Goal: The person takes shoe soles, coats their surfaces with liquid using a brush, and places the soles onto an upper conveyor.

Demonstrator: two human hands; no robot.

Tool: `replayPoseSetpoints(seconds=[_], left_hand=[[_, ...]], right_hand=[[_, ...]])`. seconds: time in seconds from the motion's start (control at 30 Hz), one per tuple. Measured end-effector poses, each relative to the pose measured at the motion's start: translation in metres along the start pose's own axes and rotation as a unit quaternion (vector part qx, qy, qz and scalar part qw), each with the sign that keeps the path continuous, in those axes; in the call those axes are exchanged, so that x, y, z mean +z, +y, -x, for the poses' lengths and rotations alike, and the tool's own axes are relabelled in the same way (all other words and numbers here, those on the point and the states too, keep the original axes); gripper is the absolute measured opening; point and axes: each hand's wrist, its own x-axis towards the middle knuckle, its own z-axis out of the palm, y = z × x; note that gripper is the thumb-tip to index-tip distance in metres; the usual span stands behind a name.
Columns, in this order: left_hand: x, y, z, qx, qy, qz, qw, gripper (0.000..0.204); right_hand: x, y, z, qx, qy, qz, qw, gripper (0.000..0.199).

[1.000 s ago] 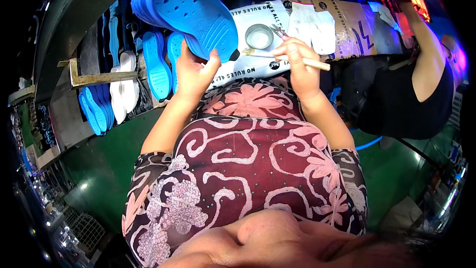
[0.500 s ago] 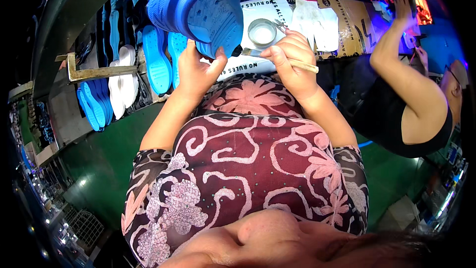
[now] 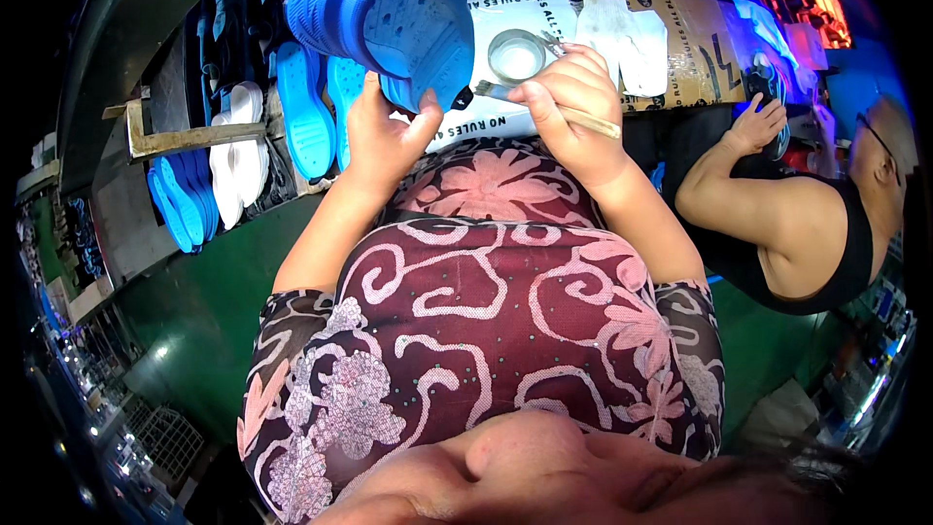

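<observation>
The left hand (image 3: 394,141) pinches the toe of a chunky blue foam clog with small holes (image 3: 413,24), thumb against fingers, above the left end of a work surface covered in printed white sheeting and brown cardboard (image 3: 695,44). The right hand (image 3: 580,117) pinches a flat brush with a pale wooden handle (image 3: 588,122), its bristles just beside the clog's toe; whether they touch, I cannot tell. A round grey cup (image 3: 517,56) stands between the surface's near and far edges. Beyond the left edge are 2 blue foam shoes (image 3: 306,112).
</observation>
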Motion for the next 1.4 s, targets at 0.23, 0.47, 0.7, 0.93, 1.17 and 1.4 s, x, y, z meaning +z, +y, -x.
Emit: replayPoseSetpoints(seconds=[0.23, 0.47, 0.7, 0.93, 1.17, 1.4], left_hand=[[0.005, 0.001, 0.004, -0.057, 0.024, 0.055, 0.997, 0.04], [0.005, -0.002, 0.0, -0.026, 0.034, 0.054, 0.998, 0.045], [0.0, -0.006, 0.005, -0.004, 0.005, 0.021, 1.0, 0.037], [-0.002, 0.005, -0.009, 0.051, -0.013, -0.028, 0.998, 0.032], [0.003, 0.004, -0.018, 0.1, 0.013, 0.012, 0.995, 0.037], [-0.012, 0.017, -0.029, 0.07, -0.027, 0.03, 0.997, 0.039]], right_hand=[[0.015, 0.002, 0.002, -0.007, 0.054, -0.047, 0.997, 0.02], [0.013, -0.005, 0.004, 0.011, -0.001, -0.042, 0.999, 0.025], [0.01, -0.002, 0.005, 0.066, 0.059, -0.108, 0.99, 0.029], [0.015, -0.006, -0.002, 0.025, -0.022, -0.033, 0.999, 0.019], [0.005, -0.004, -0.003, 0.011, -0.03, -0.003, 0.999, 0.018], [-0.021, 0.001, 0.01, 0.051, 0.092, -0.016, 0.994, 0.019]])
